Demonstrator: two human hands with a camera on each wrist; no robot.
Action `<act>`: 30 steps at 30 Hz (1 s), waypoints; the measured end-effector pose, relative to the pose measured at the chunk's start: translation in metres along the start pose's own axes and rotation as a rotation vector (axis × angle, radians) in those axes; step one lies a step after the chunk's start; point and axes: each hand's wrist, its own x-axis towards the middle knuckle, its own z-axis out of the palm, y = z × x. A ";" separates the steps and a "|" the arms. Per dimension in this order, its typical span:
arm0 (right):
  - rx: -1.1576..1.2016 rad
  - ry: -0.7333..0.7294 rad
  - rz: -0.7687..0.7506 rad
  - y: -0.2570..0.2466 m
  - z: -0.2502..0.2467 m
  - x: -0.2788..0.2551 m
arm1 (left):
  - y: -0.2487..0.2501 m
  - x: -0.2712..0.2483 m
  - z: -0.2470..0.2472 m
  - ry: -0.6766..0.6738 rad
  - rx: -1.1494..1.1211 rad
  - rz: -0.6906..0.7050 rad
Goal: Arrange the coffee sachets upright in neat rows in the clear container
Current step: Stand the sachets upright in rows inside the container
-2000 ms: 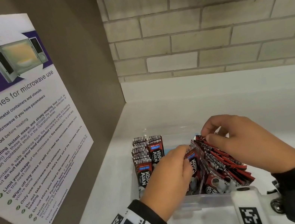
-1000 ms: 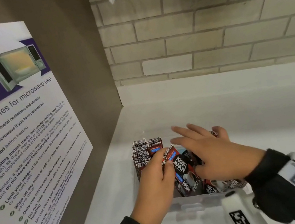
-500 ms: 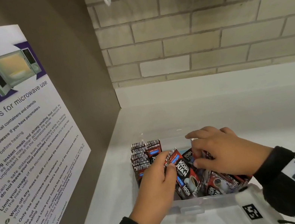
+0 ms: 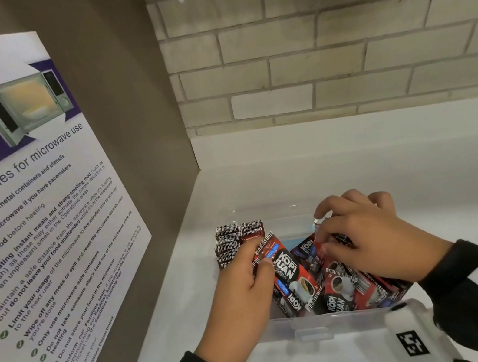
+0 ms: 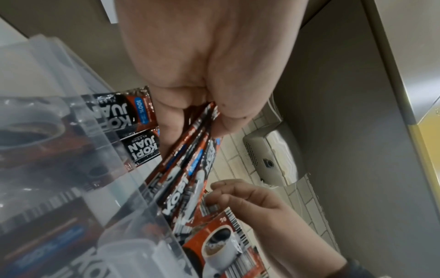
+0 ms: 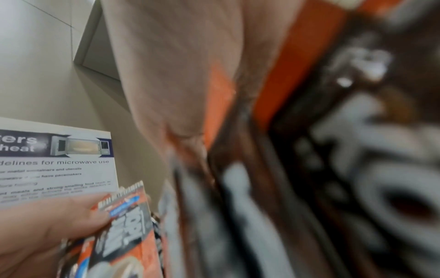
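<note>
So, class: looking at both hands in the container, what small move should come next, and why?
Probably the left hand stands its pinched red-and-black coffee sachets beside the upright row in the clear plastic container; the rest lean loose under the right hand.

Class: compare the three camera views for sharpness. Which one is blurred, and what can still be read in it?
Head view: sharp, the poster legible, its lines bowed by the wide lens. Left wrist view: the sachets pinched by the left hand are crisp, the clear container wall near the lens hazy. Right wrist view: sachets close to the lens smear badly; only the poster heading reads.
</note>
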 end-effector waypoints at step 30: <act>0.888 -0.125 -0.088 -0.094 -0.014 0.017 | 0.022 0.001 -0.058 0.117 -0.354 0.073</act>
